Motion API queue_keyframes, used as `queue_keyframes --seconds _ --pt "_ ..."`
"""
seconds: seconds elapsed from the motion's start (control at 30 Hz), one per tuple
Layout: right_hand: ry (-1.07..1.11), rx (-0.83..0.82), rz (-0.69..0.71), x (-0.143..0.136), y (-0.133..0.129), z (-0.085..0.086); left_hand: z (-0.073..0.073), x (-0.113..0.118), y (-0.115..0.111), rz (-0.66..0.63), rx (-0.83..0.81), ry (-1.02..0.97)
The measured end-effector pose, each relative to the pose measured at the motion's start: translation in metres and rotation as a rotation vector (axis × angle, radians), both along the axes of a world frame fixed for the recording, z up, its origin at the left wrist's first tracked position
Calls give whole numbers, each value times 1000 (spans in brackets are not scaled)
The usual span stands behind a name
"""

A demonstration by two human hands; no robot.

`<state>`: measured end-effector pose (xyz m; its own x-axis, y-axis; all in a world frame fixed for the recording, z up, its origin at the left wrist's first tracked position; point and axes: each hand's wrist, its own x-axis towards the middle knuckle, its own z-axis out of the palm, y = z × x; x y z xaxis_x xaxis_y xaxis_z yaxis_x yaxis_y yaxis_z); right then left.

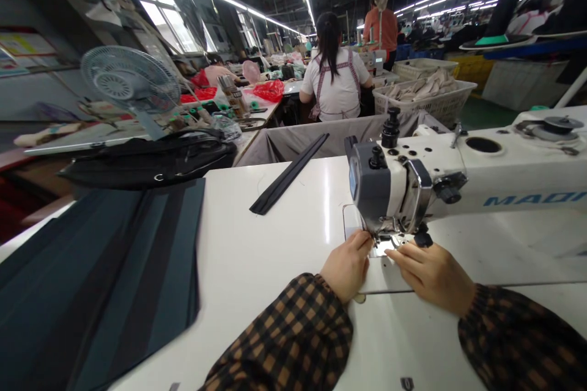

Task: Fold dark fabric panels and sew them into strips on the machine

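My left hand (346,266) and right hand (433,275) flank the bright metal needle plate (380,249) of the white-and-grey sewing machine (481,177) on the glossy white table (275,263); I can't tell their grip. Probably fine adjusting; next calls for steadiness.

Left of the sewing machine (486,176), the white tabletop (257,269) offers passage (past one dark strip (290,175)) until dark fabric (110,281) blocks it

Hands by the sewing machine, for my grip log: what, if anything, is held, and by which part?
Cannot tell: anything the left hand or right hand pinches is indistinct.
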<state>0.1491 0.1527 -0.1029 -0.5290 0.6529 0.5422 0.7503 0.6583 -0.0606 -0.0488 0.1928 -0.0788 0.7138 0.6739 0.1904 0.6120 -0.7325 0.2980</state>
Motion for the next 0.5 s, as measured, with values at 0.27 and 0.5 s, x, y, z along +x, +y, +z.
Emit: queue_keyframes --seconds 0.27,0.5 --pt "-2 -39 -12 -2 0 -5 -8 3 -10 31 110 -24" --pt "133 -41 41 6 -8 -31 0 -10 -9 354 118 47"
